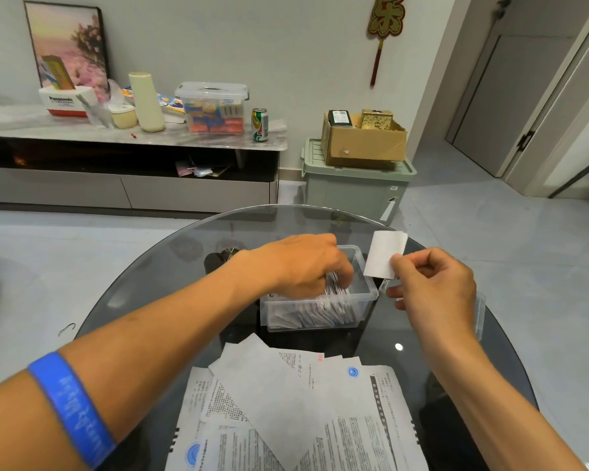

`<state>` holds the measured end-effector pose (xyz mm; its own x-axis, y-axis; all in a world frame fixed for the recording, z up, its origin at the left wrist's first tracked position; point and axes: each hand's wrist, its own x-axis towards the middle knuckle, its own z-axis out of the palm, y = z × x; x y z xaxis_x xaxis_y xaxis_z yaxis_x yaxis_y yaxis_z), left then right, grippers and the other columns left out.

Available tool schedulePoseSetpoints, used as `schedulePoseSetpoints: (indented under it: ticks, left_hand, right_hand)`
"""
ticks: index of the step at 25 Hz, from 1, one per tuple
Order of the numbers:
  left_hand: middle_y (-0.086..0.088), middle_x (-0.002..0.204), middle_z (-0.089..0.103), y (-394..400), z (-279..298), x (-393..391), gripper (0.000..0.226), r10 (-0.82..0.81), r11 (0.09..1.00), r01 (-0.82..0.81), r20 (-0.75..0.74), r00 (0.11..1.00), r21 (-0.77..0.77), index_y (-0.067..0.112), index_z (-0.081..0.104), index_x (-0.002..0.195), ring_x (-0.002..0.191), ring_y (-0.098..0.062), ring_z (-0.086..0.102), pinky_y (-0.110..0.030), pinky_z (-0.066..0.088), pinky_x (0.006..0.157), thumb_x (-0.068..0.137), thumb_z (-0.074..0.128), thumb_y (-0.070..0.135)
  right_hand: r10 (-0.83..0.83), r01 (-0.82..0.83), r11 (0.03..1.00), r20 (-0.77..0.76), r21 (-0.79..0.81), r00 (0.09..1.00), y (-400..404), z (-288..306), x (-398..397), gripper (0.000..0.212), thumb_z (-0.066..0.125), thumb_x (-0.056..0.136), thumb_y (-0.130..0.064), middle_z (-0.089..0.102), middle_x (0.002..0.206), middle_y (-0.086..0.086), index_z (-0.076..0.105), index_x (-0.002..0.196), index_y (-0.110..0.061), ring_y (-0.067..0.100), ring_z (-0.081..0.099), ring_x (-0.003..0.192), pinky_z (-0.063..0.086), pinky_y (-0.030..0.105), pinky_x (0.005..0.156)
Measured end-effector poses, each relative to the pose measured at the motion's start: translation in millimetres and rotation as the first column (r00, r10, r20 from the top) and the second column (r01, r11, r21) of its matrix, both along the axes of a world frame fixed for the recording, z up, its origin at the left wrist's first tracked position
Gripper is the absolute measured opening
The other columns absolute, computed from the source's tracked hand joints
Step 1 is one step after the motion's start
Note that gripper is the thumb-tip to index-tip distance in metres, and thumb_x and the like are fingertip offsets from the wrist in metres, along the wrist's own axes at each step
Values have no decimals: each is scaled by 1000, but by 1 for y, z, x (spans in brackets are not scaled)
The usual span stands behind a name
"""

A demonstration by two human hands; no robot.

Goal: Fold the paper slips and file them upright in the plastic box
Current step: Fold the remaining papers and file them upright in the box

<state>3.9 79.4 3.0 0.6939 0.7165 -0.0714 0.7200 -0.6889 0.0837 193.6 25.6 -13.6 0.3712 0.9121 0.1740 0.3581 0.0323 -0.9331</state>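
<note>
A clear plastic box (366,294) stands on the round glass table, packed with several folded slips (320,312) standing upright. My left hand (303,263) reaches into the box from above, its curled fingertips down among the slips. My right hand (432,283) hovers just right of the box and pinches a folded white slip (383,253) between thumb and forefinger, held upright above the box's right rim. A loose pile of unfolded printed paper slips (286,406) lies on the table's near side.
The box's clear lid (479,314) lies under my right wrist. The glass table's (143,277) edge curves around left and far. Beyond it stand a green bin (354,192) carrying a cardboard box, and a low cabinet (126,185) along the wall.
</note>
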Motion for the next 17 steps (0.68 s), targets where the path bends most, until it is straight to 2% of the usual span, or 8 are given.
schedulePoseSetpoints:
  ticks: [3,6,8,10,12,14,15,17]
  left_hand:
    - [7,101,56,-3,1,0,48,47,998,-46,18,999,-44,29,64,118,99,-13,45,-34,44,81,85,45,0]
    - [6,112,65,-3,1,2,52,31,999,-30,35,999,-34,29,64,123,101,-12,46,-34,45,84,85,44,0]
    - [4,115,68,-3,-1,1,54,24,999,-23,38,999,-32,29,65,122,106,-14,48,-40,49,87,82,44,0]
    - [3,110,70,-4,-2,0,55,27,999,-26,37,999,-33,30,67,120,104,-15,50,-41,49,84,80,45,0]
    - [3,103,71,-9,0,-1,52,48,999,-48,58,997,-14,28,71,116,97,-16,52,-40,50,81,79,46,2]
    - [2,98,73,-23,5,-4,47,67,994,-81,178,982,71,25,74,110,91,-18,58,-40,51,79,77,45,8]
    - [3,97,74,-35,6,-8,44,85,987,-117,261,962,110,24,74,108,92,-19,61,-38,52,79,78,45,10]
    - [6,95,74,-72,3,-18,36,59,975,-138,400,914,172,22,75,104,90,-16,65,-34,53,77,82,49,13]
  right_hand:
    - [23,-31,997,121,65,992,-2,6,-2,16,70,79,-21,67,58,-4,64,65,-20,20,69,59,59,47,64]
    - [50,-88,993,391,80,919,-1,14,-9,17,70,76,-21,63,56,-6,62,62,-19,18,64,61,53,34,60]
    - [129,-153,988,623,-16,771,3,20,-16,16,67,77,-24,62,61,-5,60,63,-18,24,60,67,45,32,58]
    - [229,-170,973,777,-159,586,10,25,-23,12,66,78,-25,62,69,-1,64,69,-17,28,55,74,39,31,60]
    - [283,-169,958,874,-233,396,20,27,-32,9,69,81,-28,59,83,2,70,80,-20,30,53,88,37,32,69]
    - [332,-151,942,904,-301,269,31,27,-40,16,69,84,-30,60,102,5,72,98,-23,32,52,107,40,38,81]
    - [357,-135,933,898,-333,256,36,27,-41,21,69,84,-29,61,109,6,72,104,-23,32,51,111,41,40,83]
    - [363,-146,931,877,-333,315,39,27,-40,22,67,86,-28,62,106,6,73,105,-20,31,54,102,43,37,75]
